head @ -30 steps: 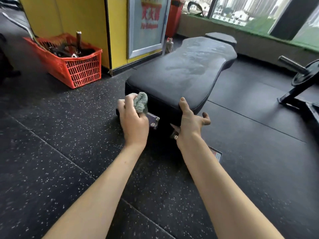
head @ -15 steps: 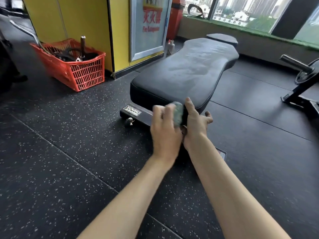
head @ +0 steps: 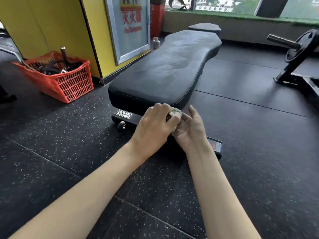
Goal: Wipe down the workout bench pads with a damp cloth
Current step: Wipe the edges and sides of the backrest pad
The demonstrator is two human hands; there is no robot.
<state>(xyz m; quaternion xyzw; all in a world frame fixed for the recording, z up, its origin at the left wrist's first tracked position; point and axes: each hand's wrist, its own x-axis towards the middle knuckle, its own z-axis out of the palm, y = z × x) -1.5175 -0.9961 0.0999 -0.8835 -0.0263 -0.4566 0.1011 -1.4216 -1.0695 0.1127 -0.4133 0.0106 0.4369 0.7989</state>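
Grey-green cloth (head: 175,113), wadded, is gripped in the left hand's (head: 153,125) curled fingers (head: 159,107) at the bench pad's (head: 164,71) six o'clock end. The right hand (head: 189,130), at the cloth's three o'clock, lies palm-up, fingers loosely spread, touching it. Both forearms reach forward.

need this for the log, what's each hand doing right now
Left hand: grips the wadded cloth.
Right hand: open, fingers relaxed, resting against the cloth.

Both arms outstretched, left grip (head: 155,125) curled, right grip (head: 189,129) loosely cupped against it.
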